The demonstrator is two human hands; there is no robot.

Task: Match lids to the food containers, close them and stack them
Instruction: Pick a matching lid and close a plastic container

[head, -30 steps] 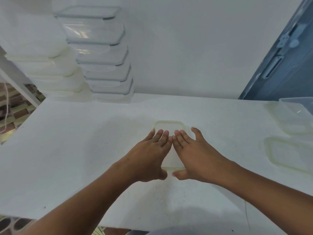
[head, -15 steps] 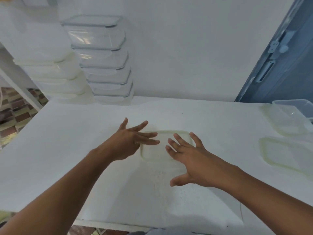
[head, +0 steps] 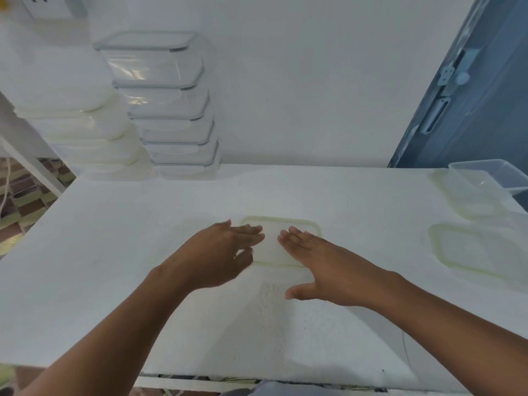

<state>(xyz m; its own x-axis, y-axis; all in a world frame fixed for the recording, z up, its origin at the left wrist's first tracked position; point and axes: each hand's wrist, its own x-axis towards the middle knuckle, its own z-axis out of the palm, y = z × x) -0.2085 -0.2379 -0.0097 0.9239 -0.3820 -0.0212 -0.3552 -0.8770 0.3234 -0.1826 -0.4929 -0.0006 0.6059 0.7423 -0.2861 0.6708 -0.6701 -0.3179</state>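
A clear container closed with a pale-rimmed lid sits at the middle of the white table. My left hand is at its left edge, fingers straight and blurred, reaching over the lid's corner. My right hand lies over the lid's right half with fingers straight and thumb spread. At the right lie a loose lid and an open container on another lid. At the back left stand two stacks of closed containers, a clear one and a whitish one.
A white wall runs behind the table and a blue door stands at the back right. The table's left edge drops to a patterned floor. A white post slants beside the whitish stack.
Both hands pressed side by side on the lid a second ago. They then spread apart, and the left hand has now come back over the lid's left edge.
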